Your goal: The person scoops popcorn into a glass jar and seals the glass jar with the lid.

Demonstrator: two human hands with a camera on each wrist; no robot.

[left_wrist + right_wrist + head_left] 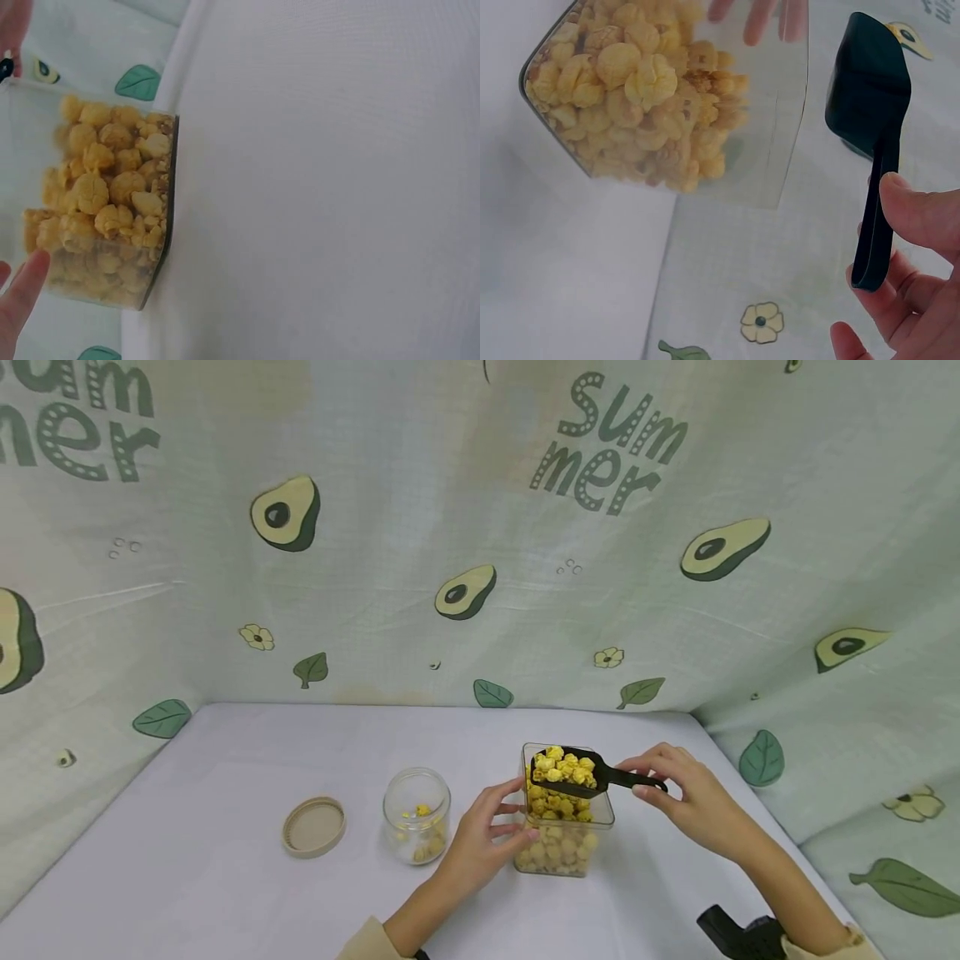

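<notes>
The right hand (pixel 686 797) holds a black, long-handled plastic scoop (pixel 604 774), with thumb and fingers clamped together on the handle. The scoop is positioned directly over the uncovered mouth of a clear, square-sided, tall container (pixel 573 823). Its bowl faces upward, loaded with yellow, rounded popcorn (pixel 566 766). The near-level attitude probably prevents spillage; the position above the mouth would likely return any loose pieces to the container.

The left hand (pixel 483 831) rests against the left side of the container, thumb and fingers apart, the thumb toward the near face. This contact presumably steadies the lightweight walls. The container stands upright on the white, cloth-covered counter (pixel 225 827), partly filled with popcorn.

To the left of the left hand, a clear, round jar (pixel 400 789) stands upright and uncovered, with a small quantity of popcorn inside. Further left, a beige, round, shallow lid (pixel 313 828) lies flat, apart from the jar. This separation leaves the jar mouth unobstructed and, by judgement, within easy reach of the scoop.
</notes>
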